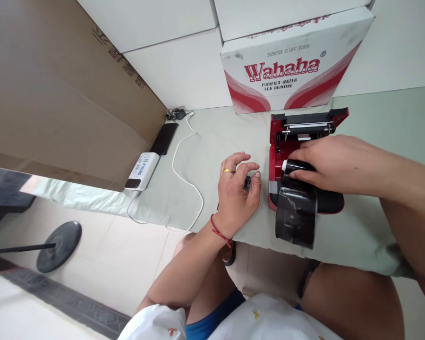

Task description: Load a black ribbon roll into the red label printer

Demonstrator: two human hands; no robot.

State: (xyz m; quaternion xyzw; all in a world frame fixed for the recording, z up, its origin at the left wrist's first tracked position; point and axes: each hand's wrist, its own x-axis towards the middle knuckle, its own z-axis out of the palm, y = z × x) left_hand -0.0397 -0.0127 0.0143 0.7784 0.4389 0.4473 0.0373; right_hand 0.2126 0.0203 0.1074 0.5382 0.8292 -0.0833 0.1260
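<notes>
Black film roll (299, 165) juts out from the right hand (331, 163), apparently pinched in its half-closed grip.

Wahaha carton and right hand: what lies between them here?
The raised lid of the open red-and-black printer lies between the Wahaha carton and the right hand, as the head view shows.

The scene is lit evenly and fairly brightly by soft, diffuse light whose source cannot be told, with dull shade cast under the cloth-covered table (230, 137), pale glare caught on the glossy black ribbon (295, 217), and straight edges visibly slanted by wide-angle distortion.
</notes>
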